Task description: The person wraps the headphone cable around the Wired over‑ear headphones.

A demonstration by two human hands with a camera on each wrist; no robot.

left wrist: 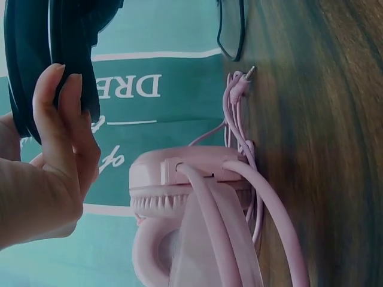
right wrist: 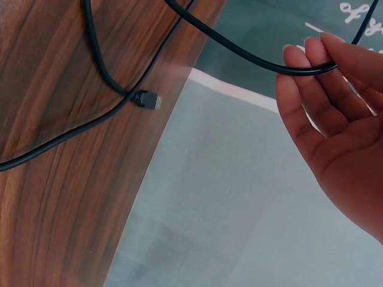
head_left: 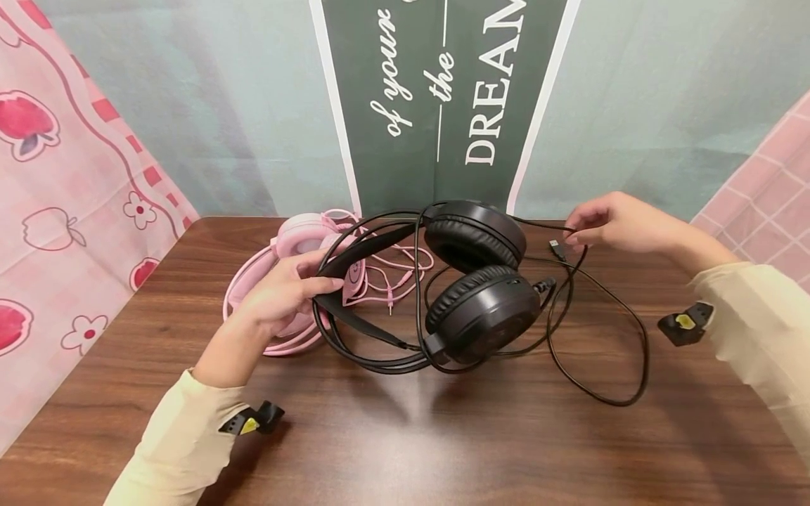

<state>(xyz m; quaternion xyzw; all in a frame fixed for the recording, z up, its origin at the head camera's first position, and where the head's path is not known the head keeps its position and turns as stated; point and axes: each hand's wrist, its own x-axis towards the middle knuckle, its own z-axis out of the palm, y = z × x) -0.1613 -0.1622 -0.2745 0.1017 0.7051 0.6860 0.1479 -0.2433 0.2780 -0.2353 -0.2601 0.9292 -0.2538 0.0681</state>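
Black over-ear headphones [head_left: 490, 316] are held above the table, ear cups toward the right. My left hand [head_left: 278, 292] grips their headband, thumb on one side and fingers on the other; the left wrist view shows the fingertips [left wrist: 55, 75] against the black band. The black cable [right wrist: 257, 61] loops around the headband and cups and trails right. My right hand [head_left: 623, 225] pinches a stretch of this cable between thumb and fingers. The cable's USB plug [right wrist: 148, 100] lies on the wood near that hand. Pink headphones [head_left: 297, 232] sit behind and left, partly hidden by my left hand.
The pink headphones' thin cable [head_left: 405, 263] is bunched beside them, its audio plug [left wrist: 250, 73] at the end. The brown wooden table [head_left: 380, 450] meets a grey-green printed backdrop [head_left: 620, 105] at its far edge. A pink patterned curtain [head_left: 76, 232] hangs at the left.
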